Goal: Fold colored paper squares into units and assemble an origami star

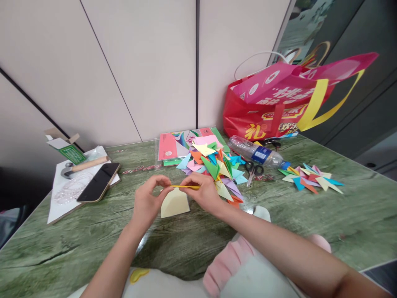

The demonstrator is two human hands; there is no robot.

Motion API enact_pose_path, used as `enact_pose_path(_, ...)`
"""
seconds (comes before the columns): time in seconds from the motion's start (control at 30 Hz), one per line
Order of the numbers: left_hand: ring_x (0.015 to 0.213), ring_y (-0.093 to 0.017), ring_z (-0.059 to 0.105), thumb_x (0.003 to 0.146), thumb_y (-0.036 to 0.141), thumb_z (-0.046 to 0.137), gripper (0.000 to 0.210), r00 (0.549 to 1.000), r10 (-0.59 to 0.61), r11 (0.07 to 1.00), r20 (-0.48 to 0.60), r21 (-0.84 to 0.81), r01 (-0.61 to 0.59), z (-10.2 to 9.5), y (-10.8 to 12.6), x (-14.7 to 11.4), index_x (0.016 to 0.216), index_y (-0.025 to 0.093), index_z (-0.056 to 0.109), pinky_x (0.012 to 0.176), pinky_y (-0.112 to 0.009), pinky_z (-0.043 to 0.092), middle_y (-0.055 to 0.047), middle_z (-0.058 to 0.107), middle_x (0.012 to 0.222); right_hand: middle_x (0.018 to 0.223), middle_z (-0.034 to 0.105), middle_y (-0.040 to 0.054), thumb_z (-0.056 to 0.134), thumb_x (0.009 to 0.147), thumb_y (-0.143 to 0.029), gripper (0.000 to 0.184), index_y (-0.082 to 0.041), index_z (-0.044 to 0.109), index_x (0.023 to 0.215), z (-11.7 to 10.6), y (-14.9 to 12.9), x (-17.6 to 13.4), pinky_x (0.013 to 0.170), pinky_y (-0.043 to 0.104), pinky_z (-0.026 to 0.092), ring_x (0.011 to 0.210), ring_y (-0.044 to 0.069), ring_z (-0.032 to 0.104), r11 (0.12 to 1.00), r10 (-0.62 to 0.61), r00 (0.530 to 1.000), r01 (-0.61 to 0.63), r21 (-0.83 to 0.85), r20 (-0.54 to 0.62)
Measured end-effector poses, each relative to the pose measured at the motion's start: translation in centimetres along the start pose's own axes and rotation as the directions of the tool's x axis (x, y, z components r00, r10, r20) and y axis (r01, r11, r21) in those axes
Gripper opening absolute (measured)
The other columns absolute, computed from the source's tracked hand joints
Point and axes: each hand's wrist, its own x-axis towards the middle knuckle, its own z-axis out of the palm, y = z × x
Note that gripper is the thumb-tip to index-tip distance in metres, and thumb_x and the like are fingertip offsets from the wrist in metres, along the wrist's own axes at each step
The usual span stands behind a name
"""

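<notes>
Between my hands is a thin strip of folded yellow paper (177, 186), seen edge-on just above the table. My left hand (150, 198) pinches its left end between thumb and forefinger. On the other side my right hand (202, 191) is closed on the right end. Below them a pale yellow sheet of paper (175, 205) lies flat on the table, partly covered by my fingers. Just beyond my right hand rises a heap of folded colored paper pieces (214, 165) in green, orange, blue, purple and cream.
Right of the heap are scissors (253, 170), a plastic bottle (260, 153) and an assembled paper star (312, 178). A red bag (276, 103) stands behind. A paper pack (173, 145) lies at the wall. Leftward are a phone (99, 182), a hammer (89, 164) and a green box (70, 150).
</notes>
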Motion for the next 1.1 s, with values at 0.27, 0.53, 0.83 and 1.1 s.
enact_pose_path(0.27, 0.072, -0.014, 0.058, 0.069, 0.024, 0.064, 0.007, 0.999, 0.039, 0.999, 0.007, -0.024, -0.039, 0.01, 0.17, 0.17, 0.074, 0.019, 0.063, 0.07, -0.026, 0.044, -0.002, 0.064, 0.078, 0.065, 0.061, 0.002, 0.062, 0.071, -0.022, 0.006, -0.017, 0.063, 0.067, -0.05, -0.13, -0.03, 0.056, 0.024, 0.04, 0.061, 0.013, 0.054, 1.0, -0.004, 1.0, 0.004, 0.011, 0.005)
enact_pose_path(0.53, 0.064, -0.014, 0.056, 0.068, 0.027, 0.062, 0.011, 0.964, -0.23, 0.939, 0.137, -0.229, 0.257, 0.08, 0.33, 0.14, 0.065, 0.016, 0.061, 0.061, -0.024, 0.043, -0.001, 0.063, 0.067, 0.07, 0.061, 0.001, 0.064, 0.069, -0.027, 0.014, -0.017, 0.06, 0.077, 0.19, 0.12, -0.12, 0.06, 0.023, 0.043, 0.064, 0.012, 0.056, 0.997, 0.003, 0.998, -0.008, 0.081, 0.062)
enact_pose_path(0.83, 0.054, -0.012, 0.057, 0.062, 0.026, 0.068, 0.02, 0.846, -0.449, 0.68, 0.287, -0.504, 0.532, 0.03, 0.05, 0.37, 0.076, 0.014, 0.06, 0.056, -0.023, 0.044, 0.0, 0.063, 0.057, 0.079, 0.064, 0.0023, 0.058, 0.072, -0.027, 0.014, -0.016, 0.062, 0.081, 0.19, 0.21, 0.08, 0.065, 0.024, 0.044, 0.074, 0.014, 0.058, 0.98, 0.111, 0.972, -0.142, 0.141, 0.208)
enact_pose_path(1.1, 0.053, -0.012, 0.057, 0.061, 0.027, 0.069, 0.018, 0.857, -0.461, 0.69, 0.23, -0.514, 0.51, 0.17, -0.08, 0.43, 0.071, 0.013, 0.063, 0.056, -0.024, 0.046, -0.001, 0.062, 0.057, 0.078, 0.062, 0.0014, 0.073, 0.052, -0.027, 0.037, -0.015, 0.063, 0.086, 0.04, -0.07, 0.18, 0.061, 0.023, 0.043, 0.067, 0.012, 0.055, 0.916, 0.231, 0.93, -0.306, 0.258, 0.285)
